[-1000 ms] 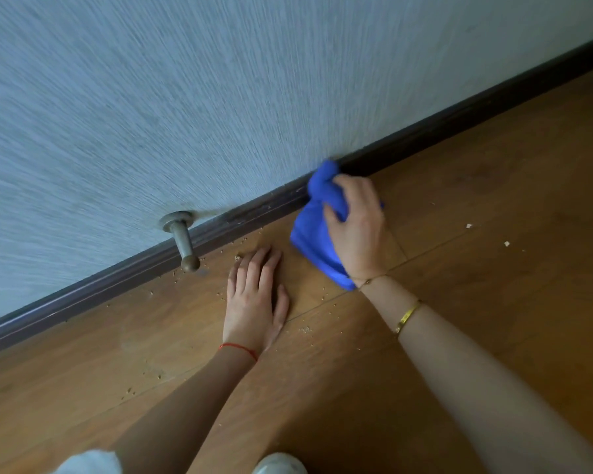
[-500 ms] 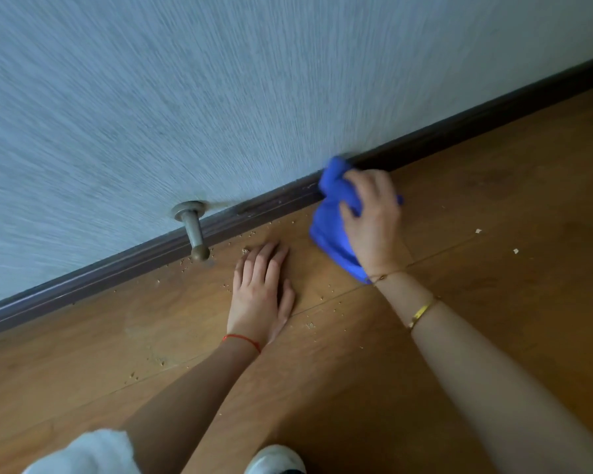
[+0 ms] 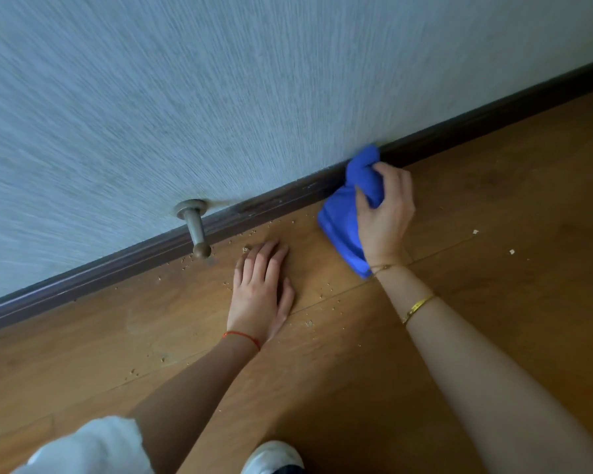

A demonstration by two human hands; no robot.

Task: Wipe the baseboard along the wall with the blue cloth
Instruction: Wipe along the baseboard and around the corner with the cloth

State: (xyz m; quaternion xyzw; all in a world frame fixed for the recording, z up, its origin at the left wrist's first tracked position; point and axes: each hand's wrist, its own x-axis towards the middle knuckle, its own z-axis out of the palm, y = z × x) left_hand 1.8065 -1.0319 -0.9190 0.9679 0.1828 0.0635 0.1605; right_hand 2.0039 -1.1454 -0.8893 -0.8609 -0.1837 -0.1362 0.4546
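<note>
The right hand [image 3: 386,213] grips the bunched blue cloth [image 3: 346,213], fingers curled round it, and presses its upper tip against the dark baseboard [image 3: 271,200] at about two o'clock from the frame's centre. The cloth's loose lower part drapes onto the wooden floor [image 3: 493,268] under the wrist. The left hand [image 3: 262,292] lies flat on the floor at centre, fingers straight and close together, pointing to twelve o'clock. At ten o'clock from it a metal door stopper [image 3: 194,227] juts from the wall [image 3: 220,80]. Crumbs [image 3: 308,323] are scattered around the left hand.
</note>
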